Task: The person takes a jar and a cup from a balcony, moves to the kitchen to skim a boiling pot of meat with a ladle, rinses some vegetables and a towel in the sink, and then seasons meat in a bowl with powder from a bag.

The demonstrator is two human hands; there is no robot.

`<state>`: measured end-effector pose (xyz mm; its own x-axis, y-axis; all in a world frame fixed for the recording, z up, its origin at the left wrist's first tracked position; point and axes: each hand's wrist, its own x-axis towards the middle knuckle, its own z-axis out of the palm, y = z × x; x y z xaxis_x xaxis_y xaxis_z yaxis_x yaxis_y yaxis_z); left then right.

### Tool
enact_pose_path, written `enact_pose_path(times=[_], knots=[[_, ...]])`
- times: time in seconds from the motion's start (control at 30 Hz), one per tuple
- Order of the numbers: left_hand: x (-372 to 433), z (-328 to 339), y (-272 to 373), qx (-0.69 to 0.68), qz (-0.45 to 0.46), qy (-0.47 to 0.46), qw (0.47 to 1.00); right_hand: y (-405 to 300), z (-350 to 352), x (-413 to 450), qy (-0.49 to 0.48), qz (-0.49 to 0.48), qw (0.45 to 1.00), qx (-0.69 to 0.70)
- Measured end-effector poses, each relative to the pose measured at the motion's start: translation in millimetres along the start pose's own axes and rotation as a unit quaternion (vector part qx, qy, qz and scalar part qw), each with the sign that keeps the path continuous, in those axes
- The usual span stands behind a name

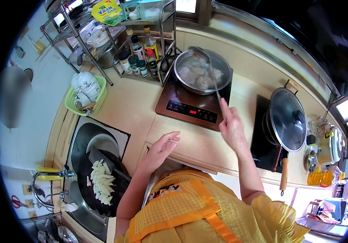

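Note:
My right hand (232, 127) grips the handle of a metal ladle (212, 73), whose bowl end is at the far rim of a steel pot (202, 90). Pale chunks of what looks like meat (198, 74) lie in cloudy liquid in the pot. The pot stands on a brown induction cooker (192, 104) with a lit display. My left hand (164, 148) hangs empty, fingers apart, near the counter's front edge. To its left, a dark wok (91, 197) rests over the sink, holding pale cut vegetable pieces (102, 182) and a black spatula (101, 158).
Seasoning bottles (137, 50) fill a metal rack behind the counter. A green basket (102, 91) of bowls stands left, above the sink (76, 136). To the right, a glass lid (288, 120) leans on a pan over a black cooktop (260, 133); an oil bottle (321, 178) lies beyond.

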<state>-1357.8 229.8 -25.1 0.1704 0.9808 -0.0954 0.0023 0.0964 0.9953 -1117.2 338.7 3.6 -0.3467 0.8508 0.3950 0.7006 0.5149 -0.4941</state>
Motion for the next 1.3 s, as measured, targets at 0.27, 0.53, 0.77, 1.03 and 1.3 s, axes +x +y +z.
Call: enact_pose_path(times=[0.27, 0.53, 0.77, 1.03, 1.3], knots=[[-32, -17, -26, -0.043, -0.04, 0.087, 0.995, 31, 16, 35, -0.102, 0.108, 0.974, -0.173], [-58, -20, -24, -0.101, -0.054, 0.143, 0.983, 20, -2, 30, -0.116, 0.082, 0.988, -0.065], [-57, -18, -37, -0.12, -0.035, 0.123, 0.984, 12, -12, 16, -0.077, 0.061, 0.987, -0.127], [-15, -1, -39, 0.049, -0.023, 0.048, 0.997, 25, 20, 24, -0.089, 0.045, 0.975, -0.196], [79, 44, -46, 0.347, -0.033, -0.064, 0.935, 38, 28, 17, -0.062, 0.051, 0.977, -0.195]])
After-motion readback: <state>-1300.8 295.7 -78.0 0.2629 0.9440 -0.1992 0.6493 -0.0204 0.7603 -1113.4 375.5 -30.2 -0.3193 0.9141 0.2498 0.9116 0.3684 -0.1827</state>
